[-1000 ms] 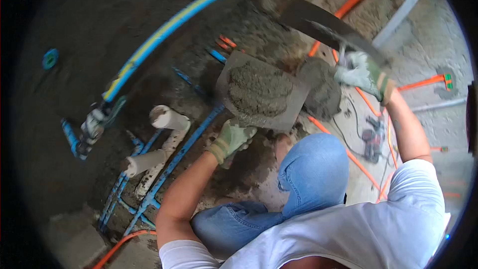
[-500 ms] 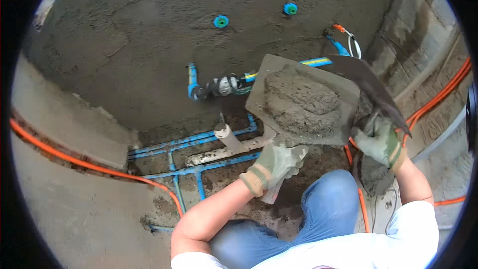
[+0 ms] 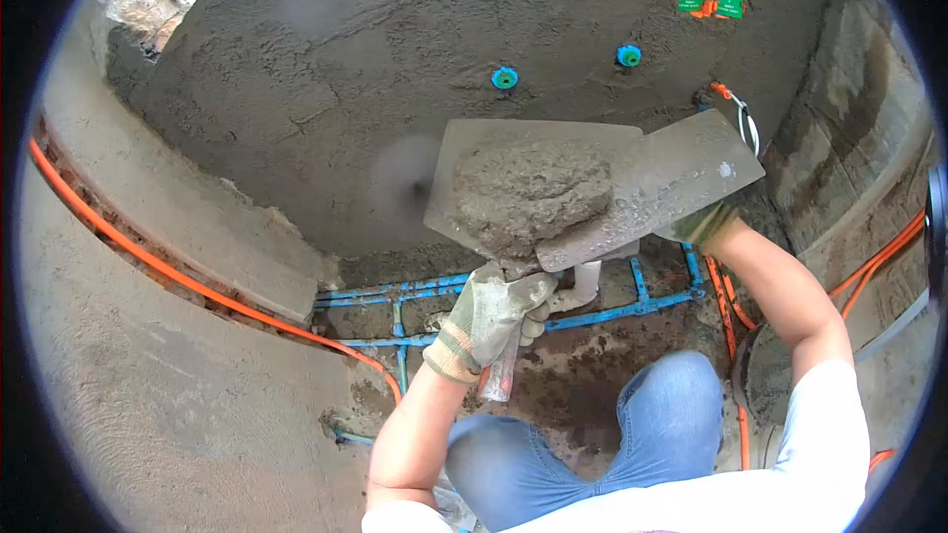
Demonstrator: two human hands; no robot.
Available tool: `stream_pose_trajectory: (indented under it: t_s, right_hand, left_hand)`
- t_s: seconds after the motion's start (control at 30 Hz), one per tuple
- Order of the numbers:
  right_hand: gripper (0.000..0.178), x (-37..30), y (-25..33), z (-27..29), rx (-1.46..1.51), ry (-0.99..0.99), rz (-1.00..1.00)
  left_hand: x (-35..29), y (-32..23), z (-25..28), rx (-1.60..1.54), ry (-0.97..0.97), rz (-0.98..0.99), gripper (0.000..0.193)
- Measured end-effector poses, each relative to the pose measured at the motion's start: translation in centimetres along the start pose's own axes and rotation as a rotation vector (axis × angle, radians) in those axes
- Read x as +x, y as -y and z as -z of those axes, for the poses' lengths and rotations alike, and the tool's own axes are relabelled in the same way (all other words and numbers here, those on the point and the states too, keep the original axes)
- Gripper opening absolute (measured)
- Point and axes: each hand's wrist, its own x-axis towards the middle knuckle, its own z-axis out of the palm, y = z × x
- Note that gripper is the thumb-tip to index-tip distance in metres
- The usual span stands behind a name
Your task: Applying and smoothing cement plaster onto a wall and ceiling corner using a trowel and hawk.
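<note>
Left hand [image 3: 486,314] wraps the handle [image 3: 500,382] at the board's [image 3: 446,166] near edge | right hand [image 3: 693,225] grips the trowel [image 3: 667,186], at the board's right, fingers hidden | gray mush [image 3: 533,192] on board: looks heavy, soft; best hold, handle

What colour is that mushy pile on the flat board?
The mushy pile is dull brownish grey, best seen in the head view.

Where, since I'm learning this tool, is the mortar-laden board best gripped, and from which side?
Probably by the handle, from the near side, below: its end juts toward the picture's lower edge, past the gloved left hand, while mortar and the trowel blade cover much of the board's flat top.
</note>
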Motion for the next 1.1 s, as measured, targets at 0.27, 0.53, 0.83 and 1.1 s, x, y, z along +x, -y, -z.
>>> stream_pose_trajectory:
  t_s: [0.27, 0.53, 0.83, 1.1]
  right_hand:
    - [0.043, 11.1, 0.6, -2.1, -0.145, -0.236, 0.177]
    - [0.045, 25.5, 5.1, 2.1, -0.191, 0.526, -0.311]
    - [0.029, 33.7, 5.9, 9.5, 0.354, 0.498, -0.45]
    - [0.035, 26.1, 3.2, 6.8, -0.277, 0.327, -0.278]
  left_hand:
    - [4.5, 1.7, 3.7, -0.108, -0.279, -0.111, 0.019]
    - [10.3, 5.4, 7.1, -0.306, -0.257, -0.16, 0.018]
    - [13.7, 6.8, 8.7, -0.388, -0.227, -0.071, 0.021]
    - [14.0, 7.1, 8.4, -0.347, -0.238, -0.119, 0.019]
